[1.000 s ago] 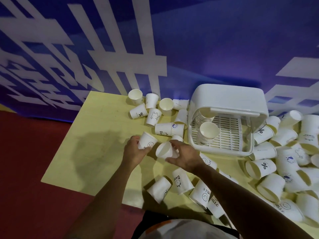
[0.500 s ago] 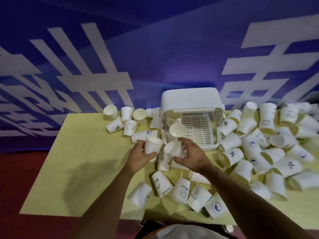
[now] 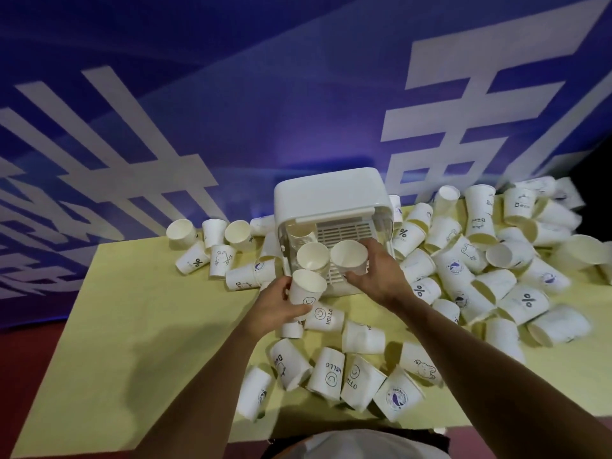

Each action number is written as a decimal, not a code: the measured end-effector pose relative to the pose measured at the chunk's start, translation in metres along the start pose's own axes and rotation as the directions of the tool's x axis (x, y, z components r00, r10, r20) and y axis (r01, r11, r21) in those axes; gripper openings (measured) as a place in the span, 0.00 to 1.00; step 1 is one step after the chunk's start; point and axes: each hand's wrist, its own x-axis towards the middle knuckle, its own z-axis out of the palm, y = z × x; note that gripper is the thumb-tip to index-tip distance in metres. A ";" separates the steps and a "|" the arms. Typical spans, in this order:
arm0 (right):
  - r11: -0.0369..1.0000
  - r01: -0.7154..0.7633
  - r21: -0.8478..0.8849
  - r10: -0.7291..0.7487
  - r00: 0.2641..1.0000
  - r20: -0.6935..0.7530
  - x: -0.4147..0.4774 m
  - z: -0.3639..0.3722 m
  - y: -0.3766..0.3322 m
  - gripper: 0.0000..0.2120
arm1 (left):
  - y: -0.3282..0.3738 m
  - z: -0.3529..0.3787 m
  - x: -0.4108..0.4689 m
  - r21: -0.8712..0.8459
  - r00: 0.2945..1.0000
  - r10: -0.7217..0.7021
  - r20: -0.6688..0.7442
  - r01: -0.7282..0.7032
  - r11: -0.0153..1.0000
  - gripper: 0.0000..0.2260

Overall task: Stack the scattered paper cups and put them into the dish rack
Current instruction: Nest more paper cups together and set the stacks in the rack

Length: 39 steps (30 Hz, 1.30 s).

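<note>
Paper cups point(image 3: 525, 301) are scattered over the yellow table point(image 3: 132, 326). They are white and tapered, and many carry dark blue prints: a percent sign, a smiley with "HELLO", a small animal, a round badge. One group stands and lies at the far left of the white dish rack point(image 3: 331, 193), a thick pile spreads to its right, and a loose row lies along the near edge. Most of them are on their sides, long axes flat on the table and mouths turned every way. A few at the back stand upright.

The left hand point(image 3: 275, 306) grips the smiley cup point(image 3: 306, 289) with fingers and thumb wrapped round its wall. It is held just in front of the rack's near rim. This cup is close to upright, with its long axis near vertical, its mouth up and its printed face toward the camera.

The right hand point(image 3: 377, 273) grips the plain cup point(image 3: 349, 258) from the right side, above the rack's slatted floor. The cup is tilted, with its mouth facing up and toward the camera and its base pointing down and to the right.

Just beside it, inside the rack's left part, a stack point(image 3: 313, 256) of nested cups leans with its mouth toward the camera. A blue banner point(image 3: 231, 111) with white strokes fills the background.
</note>
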 end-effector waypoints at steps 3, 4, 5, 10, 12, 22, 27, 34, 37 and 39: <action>0.999 -0.004 -0.047 0.003 1.000 -0.018 0.009 0.004 0.002 0.29 | -0.005 0.002 0.004 0.002 0.999 -0.021 0.042 0.021 1.000 0.26; 0.998 -0.007 -0.058 0.006 1.000 -0.020 0.011 0.006 0.003 0.29 | -0.008 0.002 0.006 -0.001 0.998 -0.028 0.056 0.028 1.000 0.27; 0.998 -0.009 -0.064 0.008 1.000 -0.015 0.015 0.009 0.004 0.30 | -0.010 0.002 0.007 -0.011 0.997 -0.032 0.064 0.032 0.999 0.28; 0.985 0.024 -0.174 -0.017 0.999 0.044 0.032 0.029 0.014 0.34 | -0.014 0.007 0.009 -0.078 0.995 -0.052 0.088 0.059 0.995 0.35; 0.981 0.015 -0.191 -0.007 0.999 0.041 0.039 0.034 0.020 0.34 | -0.013 0.010 0.010 -0.077 0.995 -0.046 0.094 0.053 0.996 0.31; 0.930 -0.087 -0.356 0.145 0.980 0.139 0.053 0.045 0.028 0.38 | -0.013 0.017 0.015 -0.063 0.996 -0.055 0.065 0.059 0.996 0.26; 0.943 -0.064 -0.327 0.114 0.984 0.138 0.046 0.040 0.031 0.40 | -0.010 0.017 0.016 -0.022 0.997 -0.046 0.061 0.047 0.999 0.27; 0.911 -0.011 -0.413 -0.001 1.000 -0.029 0.021 0.028 0.036 0.24 | -0.008 0.023 0.010 -0.094 0.994 -0.057 0.088 0.065 0.993 0.32; 0.938 0.020 -0.346 -0.036 0.999 -0.038 0.012 0.026 0.032 0.20 | -0.008 0.024 0.007 -0.115 0.996 -0.066 0.067 0.074 0.991 0.33; 0.969 0.040 -0.244 -0.040 0.999 0.004 0.004 0.023 0.025 0.18 | -0.008 0.025 0.006 -0.125 0.997 -0.071 0.041 0.076 0.989 0.33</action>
